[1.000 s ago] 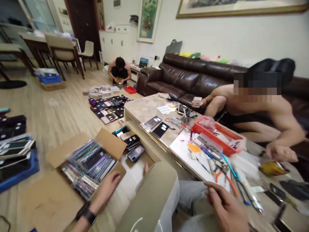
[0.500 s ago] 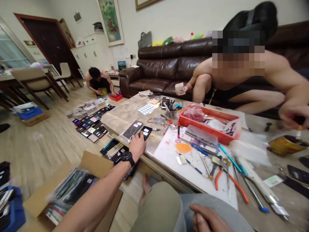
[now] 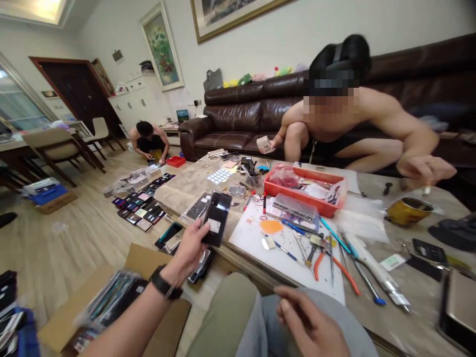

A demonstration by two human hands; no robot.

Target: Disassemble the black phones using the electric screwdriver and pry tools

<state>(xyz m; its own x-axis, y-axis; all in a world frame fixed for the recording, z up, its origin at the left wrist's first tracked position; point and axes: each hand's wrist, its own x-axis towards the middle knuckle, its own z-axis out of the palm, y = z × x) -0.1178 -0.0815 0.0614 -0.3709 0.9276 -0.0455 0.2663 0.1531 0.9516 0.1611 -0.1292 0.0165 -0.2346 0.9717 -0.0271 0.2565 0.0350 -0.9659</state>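
Note:
A glossy black smartphone (image 3: 218,214) with a white label is tilted up in my left hand (image 3: 190,250), thumb across its lower edge. Another dark phone (image 3: 198,206) lies under it on the table, in what looks like a clear bag. Below the table edge, several phones such as a gold one (image 3: 174,239) are stacked near my left wrist. Over my lap, my right hand (image 3: 310,320) rests with loosely bent fingers and nothing in it. The white work mat (image 3: 245,233) is the nearest surface ahead of it.
Pliers (image 3: 319,263), screwdrivers and tweezers lie on the mat. Behind stands a red tray (image 3: 305,198) of bags. A cardboard box (image 3: 145,263) of bagged parts is at lower left. One person (image 3: 372,119) sits across the table; another (image 3: 148,141) squats farther off.
My left hand has lifted the black phone off the table and tilted it up towards me. My right hand has risen slightly above my lap. The view has shifted.

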